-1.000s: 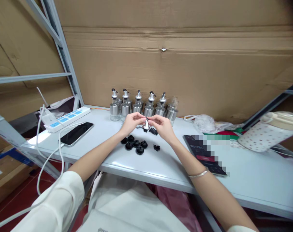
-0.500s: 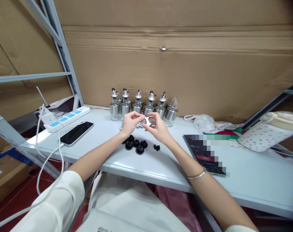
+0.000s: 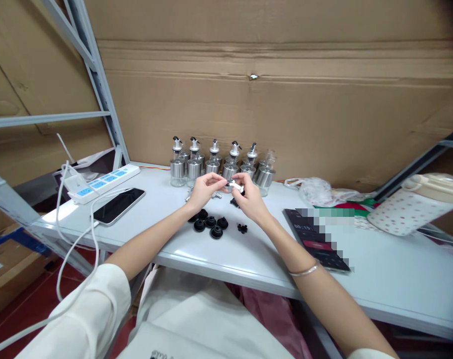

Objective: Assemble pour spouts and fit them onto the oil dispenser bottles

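Between my two hands, over the middle of the table, is a small white and silvery spout piece [image 3: 235, 186]. My right hand [image 3: 248, 195] pinches it by fingertips and thumb. My left hand [image 3: 207, 190] is closed at its fingertips on a small dark part at the piece's left end. Just nearer to me lie several black ribbed stoppers [image 3: 210, 222], and to their right a small cluster of black bits [image 3: 242, 228]. More silvery pieces [image 3: 216, 195] lie partly hidden behind my left hand. Behind stand glass bottles with steel sleeves [image 3: 193, 168], several topped with spouts.
On the left are a white power strip [image 3: 106, 183], a phone [image 3: 118, 206] and white cables. A dark tablet [image 3: 312, 239] lies right of my right forearm, with a plastic bag [image 3: 312, 191] and a dotted jug [image 3: 398, 207] beyond. Cardboard [image 3: 286, 114] stands behind the bottles.
My right hand has moved slightly right and turned, tilting the white piece from upright to nearly level. A small dark part now shows at my left fingertips, and black bits are visible below my right hand.
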{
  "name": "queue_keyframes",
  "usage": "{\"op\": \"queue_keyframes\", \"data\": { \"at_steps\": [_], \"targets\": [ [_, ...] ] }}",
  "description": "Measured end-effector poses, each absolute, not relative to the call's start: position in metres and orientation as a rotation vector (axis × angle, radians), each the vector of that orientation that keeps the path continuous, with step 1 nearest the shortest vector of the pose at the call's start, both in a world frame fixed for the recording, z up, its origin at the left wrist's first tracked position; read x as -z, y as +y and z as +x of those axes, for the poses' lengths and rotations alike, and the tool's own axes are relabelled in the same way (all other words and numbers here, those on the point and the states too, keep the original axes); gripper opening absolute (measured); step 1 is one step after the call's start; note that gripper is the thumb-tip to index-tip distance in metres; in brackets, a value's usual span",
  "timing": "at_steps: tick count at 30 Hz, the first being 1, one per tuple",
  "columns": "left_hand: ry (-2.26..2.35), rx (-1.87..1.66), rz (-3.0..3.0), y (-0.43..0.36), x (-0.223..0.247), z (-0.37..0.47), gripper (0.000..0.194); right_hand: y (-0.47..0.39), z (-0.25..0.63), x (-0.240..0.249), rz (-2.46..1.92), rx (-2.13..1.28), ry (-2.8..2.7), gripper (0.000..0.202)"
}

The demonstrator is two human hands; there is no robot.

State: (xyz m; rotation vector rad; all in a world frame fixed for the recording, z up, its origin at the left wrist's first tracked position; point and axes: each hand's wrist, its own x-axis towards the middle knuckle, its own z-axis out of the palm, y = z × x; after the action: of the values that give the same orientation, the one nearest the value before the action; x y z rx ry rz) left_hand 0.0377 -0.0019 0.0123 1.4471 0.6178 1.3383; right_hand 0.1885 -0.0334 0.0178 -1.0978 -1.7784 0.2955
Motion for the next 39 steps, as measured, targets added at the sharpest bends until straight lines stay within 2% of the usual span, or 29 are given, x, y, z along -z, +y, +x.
{"op": "queue_keyframes", "data": {
  "at_steps": [4, 11, 22, 31, 39],
  "targets": [
    [0.623, -1.293, 1.462, -0.001, -0.013, 0.036, 0.030, -0.035, 0.189, -0.020, -1.099, -0.277, -1.785, 0.024],
    [0.625, -1.164, 1.520, -0.001, -0.012, 0.032, 0.039, -0.033, 0.192, -0.019, -1.120, -0.264, -1.766, 0.044],
    [0.612, -1.040, 1.664, 0.000, -0.011, 0.029, 0.038, -0.035, 0.193, -0.019, -1.148, -0.192, -1.777, 0.031],
    [0.581, -0.968, 1.704, -0.001, -0.014, 0.028, 0.032, -0.039, 0.189, -0.015, -1.155, -0.135, -1.808, 0.037],
    [0.628, -1.089, 1.645, 0.002, -0.013, 0.031, 0.033, -0.033, 0.193, -0.015, -1.151, -0.086, -1.777, 0.044]
  ]
}}
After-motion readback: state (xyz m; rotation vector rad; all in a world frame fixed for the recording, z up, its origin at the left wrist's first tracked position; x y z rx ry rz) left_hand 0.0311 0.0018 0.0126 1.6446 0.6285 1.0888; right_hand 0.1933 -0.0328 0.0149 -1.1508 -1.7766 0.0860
